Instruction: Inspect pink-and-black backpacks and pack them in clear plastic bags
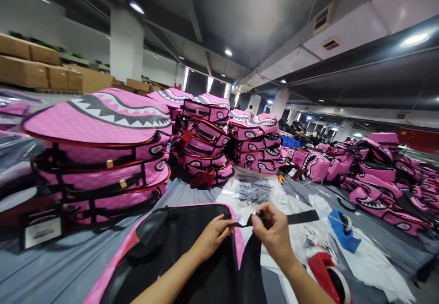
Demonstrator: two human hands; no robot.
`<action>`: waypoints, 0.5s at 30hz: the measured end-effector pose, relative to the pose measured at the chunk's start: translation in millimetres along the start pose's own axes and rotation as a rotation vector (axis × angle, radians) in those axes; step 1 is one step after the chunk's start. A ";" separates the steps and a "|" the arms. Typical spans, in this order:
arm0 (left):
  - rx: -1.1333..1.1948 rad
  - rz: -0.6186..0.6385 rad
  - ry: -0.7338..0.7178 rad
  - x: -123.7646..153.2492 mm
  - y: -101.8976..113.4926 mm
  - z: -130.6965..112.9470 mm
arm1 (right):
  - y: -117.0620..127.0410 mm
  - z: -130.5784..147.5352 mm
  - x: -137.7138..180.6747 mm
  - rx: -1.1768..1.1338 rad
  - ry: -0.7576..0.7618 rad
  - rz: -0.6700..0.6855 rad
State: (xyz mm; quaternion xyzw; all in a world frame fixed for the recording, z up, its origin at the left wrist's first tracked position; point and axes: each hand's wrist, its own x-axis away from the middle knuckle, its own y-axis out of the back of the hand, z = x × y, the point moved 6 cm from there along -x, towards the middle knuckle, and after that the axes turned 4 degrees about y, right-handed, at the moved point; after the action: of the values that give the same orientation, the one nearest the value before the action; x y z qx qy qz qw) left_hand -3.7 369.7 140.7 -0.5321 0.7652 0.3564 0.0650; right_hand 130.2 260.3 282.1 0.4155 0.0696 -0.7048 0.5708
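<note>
Now | black strap [302, 217] pinched between left hand [212, 235] | right hand [274, 235]

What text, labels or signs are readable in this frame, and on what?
No text can be read anywhere.
White hang tag on the near stack of pink shark-mouth backpacks: print is there, too blurred to read.
Red tags on the middle stack: no legible marks.
Red flag with yellow stars on the far right wall: no words.
Black webbing strap held by the left hand and right hand: plain.
</note>
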 end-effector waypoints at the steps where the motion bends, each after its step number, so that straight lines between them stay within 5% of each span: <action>1: -0.007 -0.053 0.002 1.5 6.8 -12.9 | 8.2 -5.5 -4.1 -0.021 -0.047 0.000; 4: -0.011 -0.137 -0.123 -0.8 21.9 -69.5 | 21.1 -9.9 -13.2 -0.051 -0.087 0.076; 8: -0.051 -0.006 -0.355 -26.5 22.8 -137.0 | 25.6 5.9 -22.6 -0.042 -0.061 0.190; 11: -0.153 0.005 -0.409 -46.6 26.6 -153.8 | 29.1 11.7 -29.6 0.007 -0.105 0.243; 15: -0.269 0.005 -0.415 -47.6 31.1 -146.5 | 34.6 14.4 -38.1 0.090 -0.052 0.214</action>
State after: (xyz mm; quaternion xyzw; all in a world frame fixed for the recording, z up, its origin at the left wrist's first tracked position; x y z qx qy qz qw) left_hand 30.8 321.8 286.4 -0.4496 0.6825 0.5568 0.1484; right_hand 153.0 268.8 329.7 0.4272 -0.0216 -0.6528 0.6252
